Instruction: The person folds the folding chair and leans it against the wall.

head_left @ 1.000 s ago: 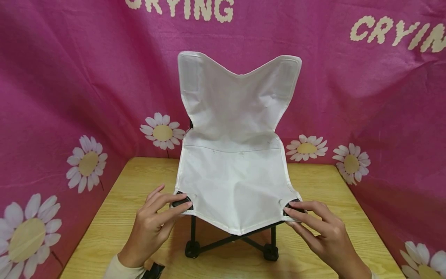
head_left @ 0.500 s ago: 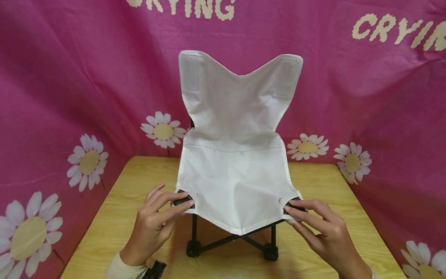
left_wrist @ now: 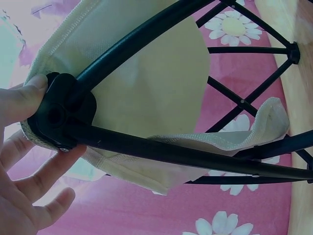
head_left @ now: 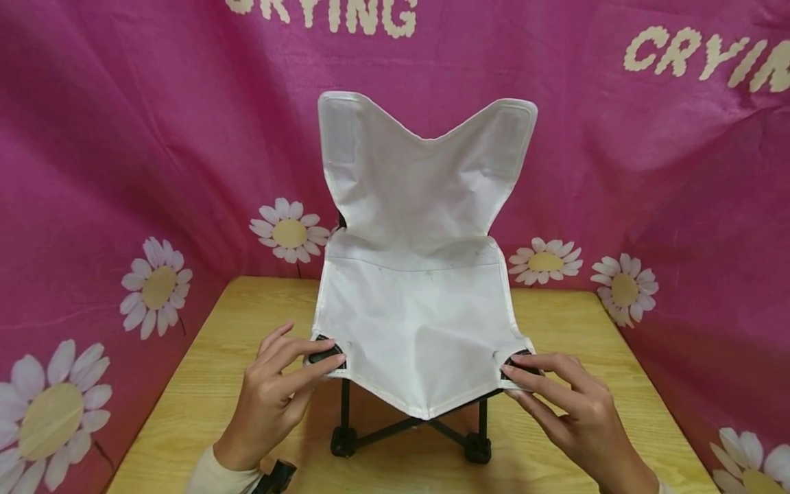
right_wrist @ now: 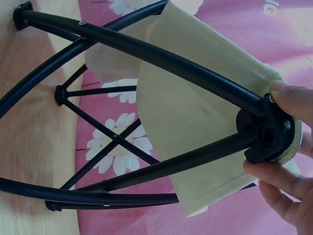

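Observation:
A small folding chair (head_left: 426,315) with white fabric and black tubes stands upright, facing me. Its seat's front corners carry black patches. My left hand (head_left: 265,394) pinches the front left corner, fingers on top of the patch (head_left: 324,355). In the left wrist view the thumb lies against the black plastic joint (left_wrist: 61,115) beneath. On the other side, my right hand (head_left: 577,412) pinches the front right corner the same way. Thumb and fingers meet the right joint (right_wrist: 269,134) in the right wrist view. The back legs are hidden by fabric in the head view.
The chair's black feet (head_left: 343,442) rest on a wooden table (head_left: 185,425). A pink curtain (head_left: 586,158) printed with daisies and lettering surrounds the table at the back and both sides. A black strap-like item (head_left: 278,475) sits at my left wrist.
Both hands keep the same hold on the seat corners. The chair and hands show only a very slight shift in the view.

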Motion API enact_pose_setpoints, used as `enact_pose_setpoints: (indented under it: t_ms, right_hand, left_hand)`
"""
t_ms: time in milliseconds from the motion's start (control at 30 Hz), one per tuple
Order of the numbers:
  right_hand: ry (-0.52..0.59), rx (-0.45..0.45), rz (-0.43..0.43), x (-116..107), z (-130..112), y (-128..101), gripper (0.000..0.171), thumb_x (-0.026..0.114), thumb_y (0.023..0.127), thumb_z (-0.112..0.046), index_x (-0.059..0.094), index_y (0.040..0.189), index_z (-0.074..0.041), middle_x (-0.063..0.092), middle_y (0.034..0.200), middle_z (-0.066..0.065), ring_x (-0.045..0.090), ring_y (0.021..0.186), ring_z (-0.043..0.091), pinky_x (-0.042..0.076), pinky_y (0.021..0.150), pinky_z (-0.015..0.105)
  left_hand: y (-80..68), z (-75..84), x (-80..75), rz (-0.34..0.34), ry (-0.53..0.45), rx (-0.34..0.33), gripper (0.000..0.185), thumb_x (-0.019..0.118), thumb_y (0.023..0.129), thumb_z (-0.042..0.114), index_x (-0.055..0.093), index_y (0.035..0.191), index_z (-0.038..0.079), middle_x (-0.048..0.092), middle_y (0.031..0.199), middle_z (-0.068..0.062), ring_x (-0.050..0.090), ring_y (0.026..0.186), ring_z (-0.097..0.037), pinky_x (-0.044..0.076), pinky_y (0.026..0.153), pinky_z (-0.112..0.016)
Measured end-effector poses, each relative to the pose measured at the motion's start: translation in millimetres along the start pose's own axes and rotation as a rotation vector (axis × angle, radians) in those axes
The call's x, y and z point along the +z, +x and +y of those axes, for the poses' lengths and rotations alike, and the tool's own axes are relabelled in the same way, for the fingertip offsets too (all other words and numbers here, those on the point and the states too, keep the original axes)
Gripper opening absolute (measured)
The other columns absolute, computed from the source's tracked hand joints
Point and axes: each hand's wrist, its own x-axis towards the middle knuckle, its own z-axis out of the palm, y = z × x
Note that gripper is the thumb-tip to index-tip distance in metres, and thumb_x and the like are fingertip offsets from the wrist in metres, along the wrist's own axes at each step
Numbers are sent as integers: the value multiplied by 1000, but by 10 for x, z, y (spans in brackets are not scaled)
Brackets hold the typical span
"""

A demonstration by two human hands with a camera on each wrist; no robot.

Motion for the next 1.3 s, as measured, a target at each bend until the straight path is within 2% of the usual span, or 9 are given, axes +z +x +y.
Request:
enact_pose_setpoints:
  t_ms: [633, 867, 1100, 1300]
  right_hand:
    - [19, -22, 13, 62, -52, 42, 33, 62, 93, -33, 75, 103, -4, 66, 100, 11, 60, 91, 16, 47, 83, 11]
    - [25, -56, 25, 61, -58, 26, 33, 64, 93, -31, 75, 102, -2, 66, 99, 13, 59, 88, 15, 48, 68, 10]
    - [-3, -74, 38, 61, -48, 14, 33, 63, 93, -32, 75, 101, -3, 66, 99, 13, 60, 88, 15, 49, 78, 11]
    - [-28, -61, 46, 64, -34, 76, 34, 63, 93, -35, 75, 102, -4, 66, 100, 13, 59, 89, 14, 48, 75, 10]
  left_hand:
    - [-23, 13, 1, 36, 20, 14, 25, 55, 98, 25, 77, 104, 14, 69, 104, -7, 64, 94, -23, 32, 107, -51]
    - [-57, 40, 29, 49, 11, 13, 24, 58, 96, 26, 77, 104, 14, 69, 103, -6, 64, 93, -22, 32, 108, -48]
    - [-41, 45, 55, 75, -3, 56, 22, 58, 96, 23, 77, 103, 13, 68, 102, -8, 64, 91, -22, 32, 108, -47]
    - [55, 21, 52, 63, -2, 46, 23, 58, 97, 25, 76, 105, 14, 68, 103, -7, 63, 93, -21, 33, 106, -52]
